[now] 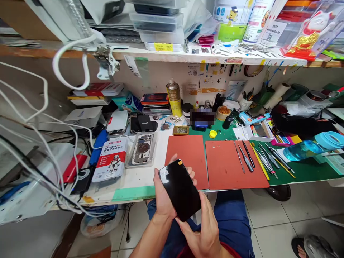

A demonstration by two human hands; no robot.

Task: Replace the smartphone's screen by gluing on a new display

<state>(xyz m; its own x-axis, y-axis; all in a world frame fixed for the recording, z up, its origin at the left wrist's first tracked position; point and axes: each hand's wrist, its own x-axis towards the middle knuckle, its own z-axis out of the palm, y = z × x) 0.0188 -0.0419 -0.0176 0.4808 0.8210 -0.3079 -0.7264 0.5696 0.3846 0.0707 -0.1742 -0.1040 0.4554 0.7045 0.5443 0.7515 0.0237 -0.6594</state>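
Note:
A smartphone (180, 191) with a dark, glossy screen facing up is held between my two hands, just off the bench's front edge and above my lap. My left hand (162, 195) wraps its left side, with fingertips showing past the far right edge. My right hand (205, 225) grips the lower right corner between thumb and fingers. A small orange tab sits at the phone's top end, and a pale reflection lies on its upper left. Beyond it are two reddish-brown work mats (185, 150) lying side by side. Left of the mats, an opened phone body (142, 148) rests in a clear tray.
Tweezers and slim tools (268, 161) lie at the right, near a blue water bottle (306, 147). A battery box (110, 159) stands at the left, beside loose white cables (60, 154). A spray can (174, 97) stands at the back under a loaded shelf (161, 55).

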